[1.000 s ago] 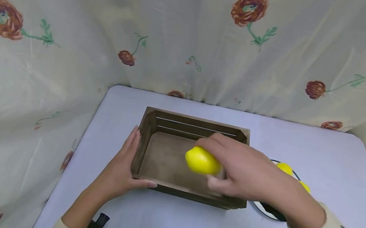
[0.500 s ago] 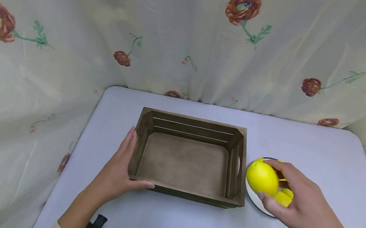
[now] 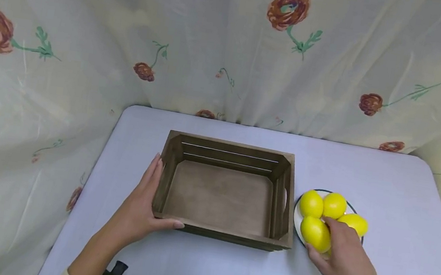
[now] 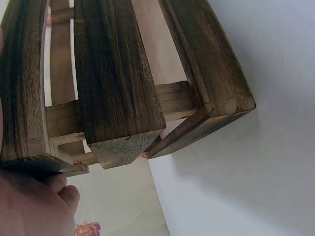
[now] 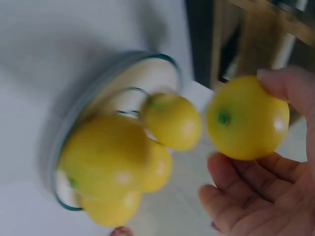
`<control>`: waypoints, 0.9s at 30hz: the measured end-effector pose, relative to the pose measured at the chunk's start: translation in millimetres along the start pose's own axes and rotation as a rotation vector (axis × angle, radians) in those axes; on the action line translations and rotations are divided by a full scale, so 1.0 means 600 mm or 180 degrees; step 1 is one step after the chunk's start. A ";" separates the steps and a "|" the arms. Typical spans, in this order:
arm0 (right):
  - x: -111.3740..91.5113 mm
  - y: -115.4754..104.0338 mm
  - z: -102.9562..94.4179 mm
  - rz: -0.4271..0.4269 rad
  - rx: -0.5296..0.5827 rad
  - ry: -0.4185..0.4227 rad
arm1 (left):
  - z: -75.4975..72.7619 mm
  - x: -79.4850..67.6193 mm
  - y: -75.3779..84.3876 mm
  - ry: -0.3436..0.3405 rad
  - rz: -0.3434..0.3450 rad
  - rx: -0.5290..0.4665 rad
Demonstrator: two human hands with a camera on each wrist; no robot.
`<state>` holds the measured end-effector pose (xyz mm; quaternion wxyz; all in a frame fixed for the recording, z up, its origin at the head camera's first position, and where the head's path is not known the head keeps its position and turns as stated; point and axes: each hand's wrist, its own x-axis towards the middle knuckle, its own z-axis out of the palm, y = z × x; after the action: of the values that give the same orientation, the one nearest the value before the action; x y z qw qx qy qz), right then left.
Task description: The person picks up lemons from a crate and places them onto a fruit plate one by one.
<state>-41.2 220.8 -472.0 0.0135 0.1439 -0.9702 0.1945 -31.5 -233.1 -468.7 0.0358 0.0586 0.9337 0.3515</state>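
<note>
A brown slatted wooden crate (image 3: 220, 199) stands in the middle of the table, its inside floor bare. My left hand (image 3: 137, 210) holds it at the near left corner, fingers along the left side and thumb across the front rim. The left wrist view shows the crate's slats (image 4: 115, 73) close up, with bent fingers below. At the right, my right hand (image 3: 345, 260) grips a yellow lemon (image 5: 248, 118) between thumb and fingers, over the near side of a dark-rimmed white plate (image 5: 162, 73). Several more lemons (image 5: 174, 122) lie on that plate, partly hidden by the hand in the head view.
A white cloth covers the table (image 3: 200, 272). Behind it and to the sides hangs a pale curtain (image 3: 218, 37) with flower prints. The plate sits close beside the crate's right wall. A black strap (image 3: 114, 274) shows at my left wrist.
My right hand, gripping a lemon, has moved from above the crate rightward to the plate and then lower over it. The left hand has stayed at the crate's corner.
</note>
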 end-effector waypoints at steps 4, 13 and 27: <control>-0.003 0.012 0.023 -0.0002 -0.0067 0.0088 | 0.000 0.000 0.001 0.0006 0.0004 -0.0012; -0.005 0.022 0.045 -0.0097 -0.0176 0.0048 | 0.000 -0.001 0.002 0.0007 0.0003 -0.0050; 0.000 0.029 0.068 -0.0134 -0.0282 0.0089 | 0.001 -0.002 0.001 -0.0014 -0.0051 -0.0062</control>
<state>-45.1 220.8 -516.4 0.0375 0.1607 -0.9744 0.1530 -30.4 -232.1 -468.8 0.0411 0.0515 0.9306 0.3601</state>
